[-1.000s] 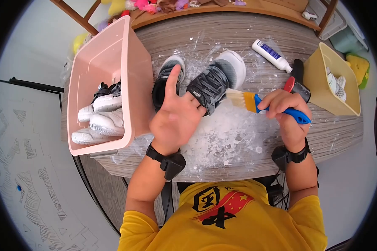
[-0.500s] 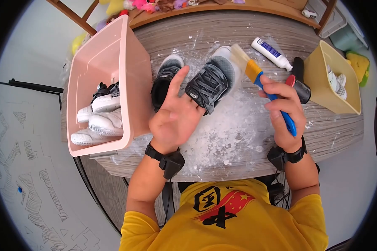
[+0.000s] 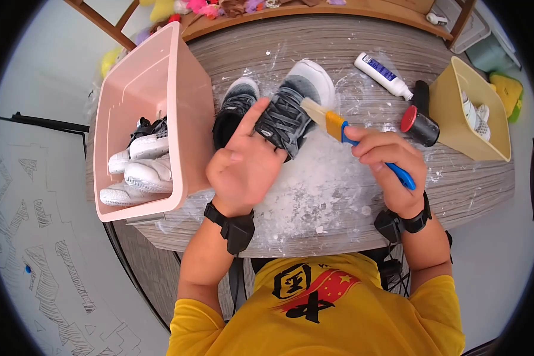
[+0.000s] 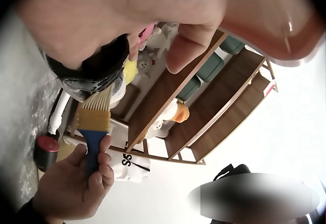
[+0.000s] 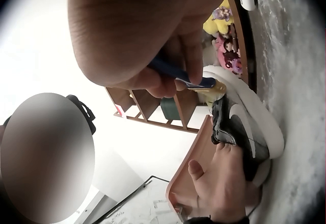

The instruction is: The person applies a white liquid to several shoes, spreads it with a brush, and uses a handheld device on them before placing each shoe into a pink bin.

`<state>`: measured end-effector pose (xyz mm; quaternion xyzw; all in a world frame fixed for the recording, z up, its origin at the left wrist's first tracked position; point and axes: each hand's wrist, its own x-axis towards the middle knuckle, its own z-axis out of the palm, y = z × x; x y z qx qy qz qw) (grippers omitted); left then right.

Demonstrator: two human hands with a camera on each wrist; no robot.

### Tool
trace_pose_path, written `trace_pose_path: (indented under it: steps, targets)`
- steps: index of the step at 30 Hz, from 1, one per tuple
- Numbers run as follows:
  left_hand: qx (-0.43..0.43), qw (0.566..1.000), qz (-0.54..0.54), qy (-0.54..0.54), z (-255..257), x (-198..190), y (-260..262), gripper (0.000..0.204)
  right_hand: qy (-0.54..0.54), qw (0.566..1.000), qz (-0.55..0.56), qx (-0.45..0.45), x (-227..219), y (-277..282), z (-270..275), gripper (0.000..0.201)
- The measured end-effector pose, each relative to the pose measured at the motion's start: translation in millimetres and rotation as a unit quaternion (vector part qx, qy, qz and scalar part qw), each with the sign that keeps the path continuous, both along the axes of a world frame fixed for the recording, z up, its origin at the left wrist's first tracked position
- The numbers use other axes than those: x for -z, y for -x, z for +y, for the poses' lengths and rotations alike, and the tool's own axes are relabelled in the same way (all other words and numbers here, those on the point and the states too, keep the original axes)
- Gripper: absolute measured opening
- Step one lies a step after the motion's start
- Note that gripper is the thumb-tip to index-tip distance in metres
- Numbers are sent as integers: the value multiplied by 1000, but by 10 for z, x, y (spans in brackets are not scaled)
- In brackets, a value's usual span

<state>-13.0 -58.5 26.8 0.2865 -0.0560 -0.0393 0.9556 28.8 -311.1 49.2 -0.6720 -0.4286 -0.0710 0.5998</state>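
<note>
A black and grey sneaker with a white sole is on my left hand. That hand is palm up, with several fingers inside the shoe's opening, the index finger straight along its outer side and the thumb apart. My right hand grips the blue handle of a paintbrush between thumb and fingers. Its pale bristles meet the upper beside the laces, as the left wrist view shows with the bristles spread on the shoe. A matching sneaker rests on the table just left, partly behind the index finger.
A pink bin of shoes tilts at the left; a yellow bin with shoes stands at the right. A white bottle and a black, red-ended tool lie between. White smears mark the table. Behind is a wooden shelf.
The brush first swung up to the toe edge, then came down and left onto the upper by the laces. The left hand and its sneaker shifted slightly left, the toe turning more upward in view.
</note>
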Motion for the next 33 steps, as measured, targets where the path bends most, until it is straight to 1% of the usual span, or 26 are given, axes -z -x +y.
trace_pose_path:
  steps: [3,6,9,12,16,17,20,21,24,25,28,31,33]
  targets:
    - [-17,1000,25,8,71,58,-15,95,-4,999,29,-19,49,-1,-6,20]
    - [-31,999,35,17,95,59,-21,94,3,996,48,-80,93,14,13,17]
    - [-57,996,52,33,64,-1,-32,93,61,984,64,-152,139,64,74,16]
    - [-39,996,58,60,108,40,-31,92,47,989,32,-136,190,57,100,15]
    - [-41,994,68,77,87,22,-35,87,-2,998,15,-63,77,19,42,18]
    - [-39,994,68,78,95,29,-38,86,-10,998,-4,-58,108,-9,-3,17]
    - [-33,993,75,79,76,50,-39,81,-76,997,-10,-3,131,1,-25,16]
    - [-31,993,78,79,66,54,-40,79,-100,995,6,-11,154,7,-33,17]
    - [-25,992,95,79,55,70,-37,76,-147,987,-64,25,206,-45,-8,17]
    - [-20,992,96,82,47,70,-35,76,-149,986,-64,35,203,-46,-6,16]
    - [-9,992,95,86,33,68,-24,75,-89,993,-69,45,174,-79,-10,15]
    - [-5,992,95,78,36,74,-22,74,-4,994,-106,38,78,-90,-10,16]
    - [-13,992,101,76,49,78,-21,73,-23,994,-108,23,58,-83,13,17]
